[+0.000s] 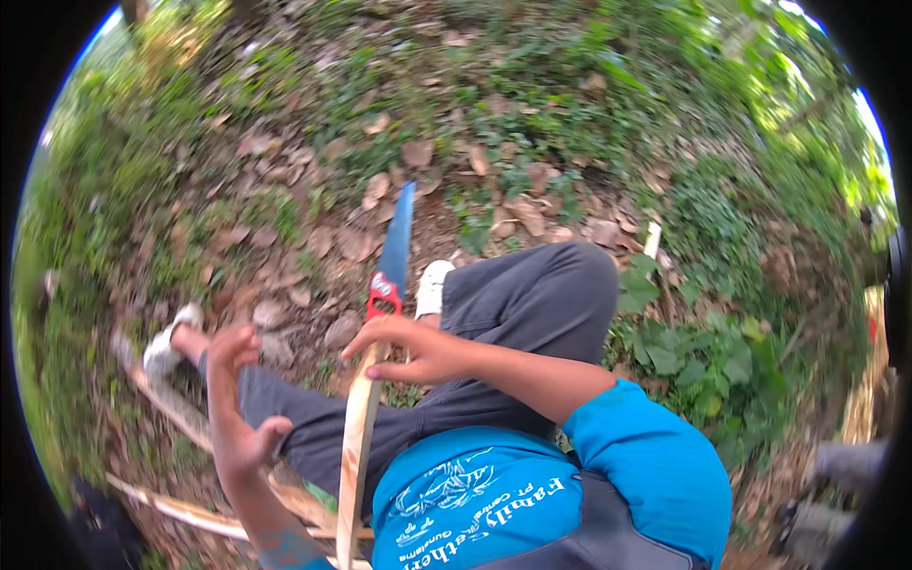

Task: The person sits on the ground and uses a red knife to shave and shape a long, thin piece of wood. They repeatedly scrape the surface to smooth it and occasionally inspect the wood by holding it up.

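Observation:
My right hand [418, 351] reaches across from the right and grips the upper end of a pale wooden strip [356, 437], its fingers over the far side and thumb on the near edge. The strip runs down beside my blue shirt, its lower end near the bottom of the view. My left hand [242, 399] is raised over my left leg, open and holding nothing, thumb apart from the fingers. Just beyond the strip's upper end is a hand saw [394, 247] with a blue blade and red handle, its blade pointing away from me.
My bent legs in dark trousers [532, 294] and pale shoes [433, 288] frame the saw. Long pieces of wood [180, 513] lie at lower left. Dry leaves [356, 242] and green plants [703, 361] cover the ground. A dark object [104, 532] sits at the lower left rim.

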Available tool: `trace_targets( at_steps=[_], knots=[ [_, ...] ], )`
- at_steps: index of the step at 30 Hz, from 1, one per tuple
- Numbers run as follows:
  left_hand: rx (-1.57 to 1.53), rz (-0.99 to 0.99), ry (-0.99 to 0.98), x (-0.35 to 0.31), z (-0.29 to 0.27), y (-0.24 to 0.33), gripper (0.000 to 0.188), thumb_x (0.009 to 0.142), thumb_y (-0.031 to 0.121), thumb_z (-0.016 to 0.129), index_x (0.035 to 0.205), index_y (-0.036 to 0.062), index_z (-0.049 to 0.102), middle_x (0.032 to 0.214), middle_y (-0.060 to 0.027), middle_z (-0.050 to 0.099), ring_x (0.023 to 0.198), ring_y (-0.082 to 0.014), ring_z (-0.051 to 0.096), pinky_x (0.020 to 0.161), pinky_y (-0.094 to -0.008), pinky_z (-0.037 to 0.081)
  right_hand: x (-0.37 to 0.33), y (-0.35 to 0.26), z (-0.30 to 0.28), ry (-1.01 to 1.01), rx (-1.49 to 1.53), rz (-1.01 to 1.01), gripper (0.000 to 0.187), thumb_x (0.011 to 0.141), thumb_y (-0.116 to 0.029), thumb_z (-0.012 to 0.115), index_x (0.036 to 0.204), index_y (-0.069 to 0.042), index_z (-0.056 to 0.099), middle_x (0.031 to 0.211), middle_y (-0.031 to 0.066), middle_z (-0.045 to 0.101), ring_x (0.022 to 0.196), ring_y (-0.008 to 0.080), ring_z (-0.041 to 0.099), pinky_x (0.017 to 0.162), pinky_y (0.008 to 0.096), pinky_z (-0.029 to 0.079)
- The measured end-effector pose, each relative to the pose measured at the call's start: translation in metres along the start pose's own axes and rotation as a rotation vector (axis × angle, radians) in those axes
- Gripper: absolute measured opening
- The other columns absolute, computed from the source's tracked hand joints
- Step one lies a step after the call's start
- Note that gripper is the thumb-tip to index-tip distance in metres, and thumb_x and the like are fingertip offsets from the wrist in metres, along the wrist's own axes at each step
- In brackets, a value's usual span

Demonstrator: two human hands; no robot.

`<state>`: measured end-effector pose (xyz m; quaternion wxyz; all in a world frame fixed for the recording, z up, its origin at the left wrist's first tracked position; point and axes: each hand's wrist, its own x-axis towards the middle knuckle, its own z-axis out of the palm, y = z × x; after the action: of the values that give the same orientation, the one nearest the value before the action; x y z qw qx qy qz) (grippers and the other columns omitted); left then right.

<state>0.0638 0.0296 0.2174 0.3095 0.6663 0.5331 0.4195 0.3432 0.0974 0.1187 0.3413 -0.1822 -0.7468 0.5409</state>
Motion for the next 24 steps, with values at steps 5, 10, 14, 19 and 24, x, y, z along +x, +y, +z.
trace_targets(
  at_steps=[5, 10, 14, 19, 24],
  knots=[
    [-0.068, -0.357, -0.475, -0.085, 0.056, -0.058, 0.085, 0.095, 0.057, 0.069, 0.160, 0.0160, 0.034, 0.153, -0.0172, 0.046, 0.130, -0.0278, 0.055, 0.112, -0.0415, 0.043, 0.002, 0.023, 0.018, -0.010, 0.183, -0.004, 0.031, 0.095, -0.019, 0.070, 0.124, -0.007, 0.067, 0.115, 0.0087, 0.069, 0.110, 0.0250, 0.066, 0.097, 0.0407, 0.049],
    [-0.147, -0.503, -0.476, -0.117, 0.089, -0.091, 0.061, 0.103, 0.050, 0.057, 0.148, 0.0110, 0.046, 0.123, -0.0176, 0.061, 0.111, -0.0222, 0.063, 0.092, -0.0385, 0.054, -0.021, 0.017, 0.018, 0.086, 0.161, 0.098, 0.034, 0.096, -0.017, 0.069, 0.128, -0.011, 0.064, 0.110, 0.0063, 0.069, 0.103, 0.0210, 0.067, 0.087, 0.0386, 0.051],
    [-0.382, -0.910, -0.343, -0.109, 0.089, -0.084, 0.057, 0.104, 0.050, 0.056, 0.143, 0.0100, 0.048, 0.113, -0.0149, 0.063, 0.100, -0.0213, 0.064, 0.083, -0.0376, 0.055, -0.010, 0.021, 0.018, 0.077, 0.200, 0.100, 0.034, 0.096, -0.015, 0.070, 0.129, -0.011, 0.064, 0.107, 0.0066, 0.070, 0.094, 0.0181, 0.069, 0.079, 0.0356, 0.052],
    [-0.500, -1.066, -0.294, -0.106, 0.086, -0.085, 0.052, 0.105, 0.049, 0.054, 0.137, 0.0088, 0.051, 0.100, -0.0115, 0.065, 0.088, -0.0202, 0.066, 0.072, -0.0365, 0.056, -0.007, 0.033, 0.020, 0.086, 0.160, 0.101, 0.035, 0.096, -0.017, 0.072, 0.130, -0.012, 0.063, 0.102, 0.0071, 0.070, 0.089, 0.0169, 0.070, 0.077, 0.0337, 0.053],
    [-0.424, -0.908, -0.267, -0.105, 0.094, -0.071, 0.045, 0.106, 0.048, 0.051, 0.127, 0.0088, 0.053, 0.081, -0.0064, 0.062, 0.065, -0.0181, 0.060, 0.055, -0.0329, 0.051, -0.003, 0.037, 0.021, 0.059, 0.163, 0.152, 0.036, 0.096, -0.018, 0.072, 0.131, -0.012, 0.063, 0.109, 0.0064, 0.068, 0.093, 0.0174, 0.069, 0.079, 0.0346, 0.053]
  ],
)
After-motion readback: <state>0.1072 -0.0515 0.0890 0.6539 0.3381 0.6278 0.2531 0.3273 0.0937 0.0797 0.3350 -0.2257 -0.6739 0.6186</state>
